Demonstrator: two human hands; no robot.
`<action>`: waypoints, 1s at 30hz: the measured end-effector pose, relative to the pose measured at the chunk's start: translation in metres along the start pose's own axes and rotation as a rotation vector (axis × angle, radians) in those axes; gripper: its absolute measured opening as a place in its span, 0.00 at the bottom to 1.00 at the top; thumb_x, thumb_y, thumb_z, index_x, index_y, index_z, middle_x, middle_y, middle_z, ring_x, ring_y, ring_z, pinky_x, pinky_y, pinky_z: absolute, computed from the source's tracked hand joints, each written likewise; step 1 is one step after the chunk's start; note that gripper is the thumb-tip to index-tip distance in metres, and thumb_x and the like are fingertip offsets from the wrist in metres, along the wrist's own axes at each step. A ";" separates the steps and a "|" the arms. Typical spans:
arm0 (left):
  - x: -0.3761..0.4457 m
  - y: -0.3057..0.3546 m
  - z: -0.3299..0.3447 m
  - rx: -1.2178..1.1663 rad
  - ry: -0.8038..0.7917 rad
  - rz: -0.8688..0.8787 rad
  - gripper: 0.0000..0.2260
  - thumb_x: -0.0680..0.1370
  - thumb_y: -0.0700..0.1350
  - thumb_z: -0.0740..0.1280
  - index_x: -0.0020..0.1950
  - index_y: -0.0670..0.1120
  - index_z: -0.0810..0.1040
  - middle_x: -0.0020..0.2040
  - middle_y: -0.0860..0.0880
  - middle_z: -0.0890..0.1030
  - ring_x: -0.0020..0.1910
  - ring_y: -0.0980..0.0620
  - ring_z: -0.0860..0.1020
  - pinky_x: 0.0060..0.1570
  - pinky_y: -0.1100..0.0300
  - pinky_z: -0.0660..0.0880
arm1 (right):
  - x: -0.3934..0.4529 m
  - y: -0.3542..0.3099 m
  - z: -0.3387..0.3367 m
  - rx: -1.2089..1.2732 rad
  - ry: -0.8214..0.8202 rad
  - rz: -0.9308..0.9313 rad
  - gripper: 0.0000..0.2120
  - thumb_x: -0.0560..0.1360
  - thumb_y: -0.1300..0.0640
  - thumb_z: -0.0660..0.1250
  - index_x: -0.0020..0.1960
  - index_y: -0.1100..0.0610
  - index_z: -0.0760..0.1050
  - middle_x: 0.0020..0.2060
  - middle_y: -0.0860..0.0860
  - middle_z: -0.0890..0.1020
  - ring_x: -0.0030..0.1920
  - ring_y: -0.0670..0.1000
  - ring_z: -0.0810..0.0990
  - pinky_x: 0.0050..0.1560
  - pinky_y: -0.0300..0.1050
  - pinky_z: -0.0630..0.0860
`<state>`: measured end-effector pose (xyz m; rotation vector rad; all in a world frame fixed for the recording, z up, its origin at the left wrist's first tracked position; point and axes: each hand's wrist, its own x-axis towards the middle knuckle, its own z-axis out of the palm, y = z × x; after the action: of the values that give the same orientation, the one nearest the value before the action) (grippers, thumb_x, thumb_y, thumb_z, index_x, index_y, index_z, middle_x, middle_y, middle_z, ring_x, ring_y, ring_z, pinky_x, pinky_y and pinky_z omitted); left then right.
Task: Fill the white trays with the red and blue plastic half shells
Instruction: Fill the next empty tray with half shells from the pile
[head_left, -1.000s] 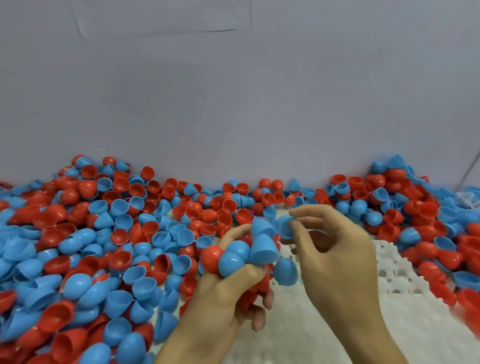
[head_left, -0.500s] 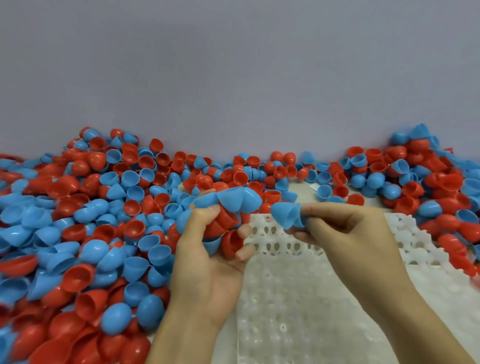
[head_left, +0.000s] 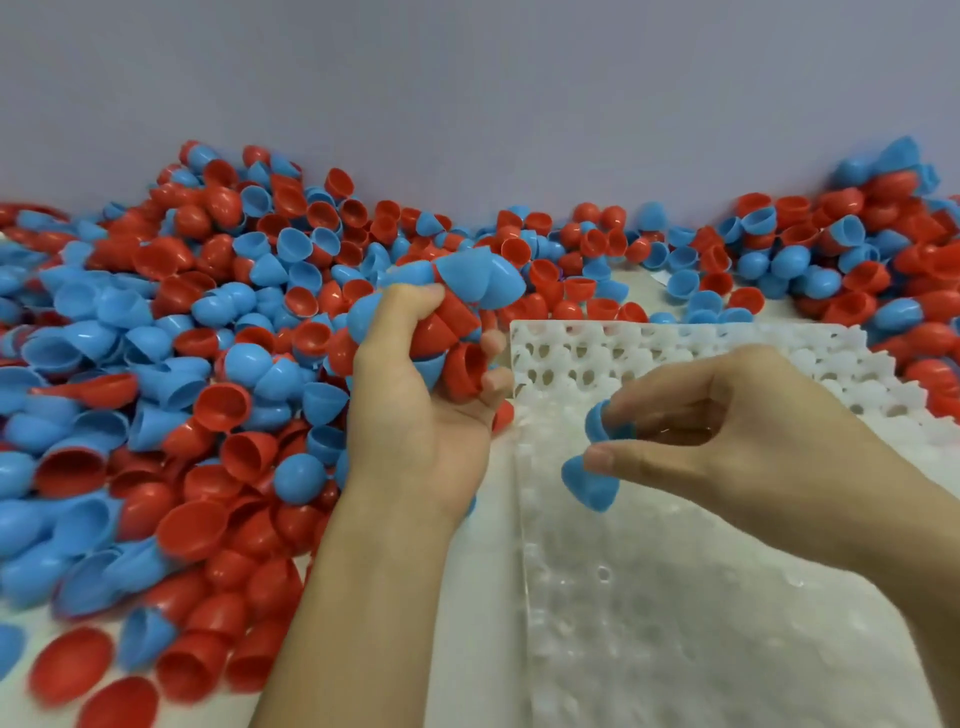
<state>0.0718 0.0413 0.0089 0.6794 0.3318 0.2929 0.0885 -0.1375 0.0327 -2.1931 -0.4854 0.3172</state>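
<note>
Right hand over tray, left hand loaded.
Right hand (head_left: 737, 447) pinches two blue plastic half shells (head_left: 592, 480) above the white perforated plastic tray (head_left: 675, 597); left hand (head_left: 415, 415) clutches a mixed red-and-blue bunch (head_left: 457, 312) at the tray's left edge; loose pile of shells (head_left: 156, 364) borders the tray left and behind.

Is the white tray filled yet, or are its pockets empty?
Empty as far as visible: white tray shows bare pockets; right hand holds blue shells above it.

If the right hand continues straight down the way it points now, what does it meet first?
Probably the white tray lying under it. The right hand pinches blue half shells above the tray; no shell shows there, though depth is unclear.
</note>
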 end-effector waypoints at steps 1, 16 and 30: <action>0.000 0.001 0.000 -0.010 -0.007 0.006 0.10 0.77 0.41 0.66 0.36 0.45 0.82 0.36 0.48 0.75 0.29 0.54 0.75 0.23 0.65 0.68 | -0.002 -0.001 0.000 -0.033 -0.047 -0.002 0.21 0.51 0.29 0.71 0.40 0.37 0.84 0.38 0.36 0.85 0.40 0.38 0.84 0.42 0.35 0.82; -0.003 -0.010 0.006 0.035 -0.005 -0.022 0.08 0.77 0.41 0.66 0.39 0.44 0.80 0.35 0.48 0.76 0.30 0.55 0.75 0.24 0.65 0.69 | 0.000 -0.002 0.033 -0.485 -0.135 -0.041 0.14 0.70 0.51 0.78 0.55 0.50 0.83 0.53 0.44 0.77 0.46 0.46 0.81 0.45 0.42 0.80; 0.002 -0.009 0.002 0.065 0.014 0.014 0.11 0.77 0.41 0.66 0.36 0.44 0.83 0.35 0.46 0.77 0.30 0.54 0.75 0.24 0.65 0.70 | 0.002 -0.002 0.029 -0.423 0.069 -0.150 0.06 0.73 0.52 0.72 0.50 0.45 0.83 0.47 0.40 0.78 0.44 0.40 0.77 0.40 0.34 0.74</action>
<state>0.0755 0.0341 0.0046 0.7444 0.3516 0.3009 0.0784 -0.1153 0.0165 -2.5459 -0.7267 0.0579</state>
